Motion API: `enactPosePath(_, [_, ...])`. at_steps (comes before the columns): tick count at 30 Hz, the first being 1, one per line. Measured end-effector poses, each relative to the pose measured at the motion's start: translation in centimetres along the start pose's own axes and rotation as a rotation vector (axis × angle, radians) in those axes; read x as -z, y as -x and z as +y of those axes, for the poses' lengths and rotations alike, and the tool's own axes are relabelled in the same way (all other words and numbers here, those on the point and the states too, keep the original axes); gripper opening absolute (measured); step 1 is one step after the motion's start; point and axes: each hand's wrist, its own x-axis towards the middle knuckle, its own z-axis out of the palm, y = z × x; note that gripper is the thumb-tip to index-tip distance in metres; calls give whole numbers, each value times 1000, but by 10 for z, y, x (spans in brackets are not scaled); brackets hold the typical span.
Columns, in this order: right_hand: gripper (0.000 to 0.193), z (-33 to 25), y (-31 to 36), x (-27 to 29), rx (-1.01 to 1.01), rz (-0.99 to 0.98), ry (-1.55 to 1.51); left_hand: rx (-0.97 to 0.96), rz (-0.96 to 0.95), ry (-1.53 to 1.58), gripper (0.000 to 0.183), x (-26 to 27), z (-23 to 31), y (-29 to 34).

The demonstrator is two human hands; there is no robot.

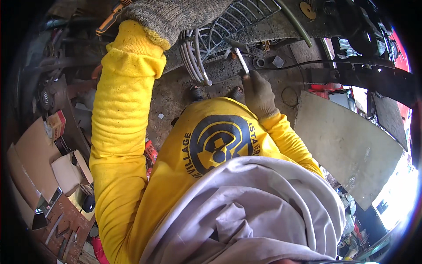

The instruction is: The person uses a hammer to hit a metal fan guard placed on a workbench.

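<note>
My right hand [259, 90], in a brown-grey knit glove, is closed around the pale handle of a hammer [241, 60]. The hammer's dark head points away from me, beside a metal grille [237, 22] of curved rods. At the top edge my left hand [176, 17], in a thick grey knit glove, reaches over the grille's left part. Its fingers run out of view, so their grip is hidden. Just left of that glove is an orange and black tool [112, 20], partly cut off. Bent grey rods [193, 59] of the metalwork hang below the left glove.
A metal pipe [295, 22] slants at the upper right, near a round yellowish disc [308, 10]. A large pale board [347, 145] leans at the right. Cardboard boxes [70, 171] stand at the left. A dark cable [325, 66] crosses behind my right hand. My sandaled feet [196, 93] are below the metalwork.
</note>
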Motion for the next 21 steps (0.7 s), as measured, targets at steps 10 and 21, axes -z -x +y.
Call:
enactPosePath(10, [24, -5, 5, 5, -60, -13, -112, -34, 28, -18, 15, -4, -7, 1])
enactPosePath(21, [33, -4, 6, 6, -117, -26, -229, -2, -60, 4, 11, 6, -2, -2])
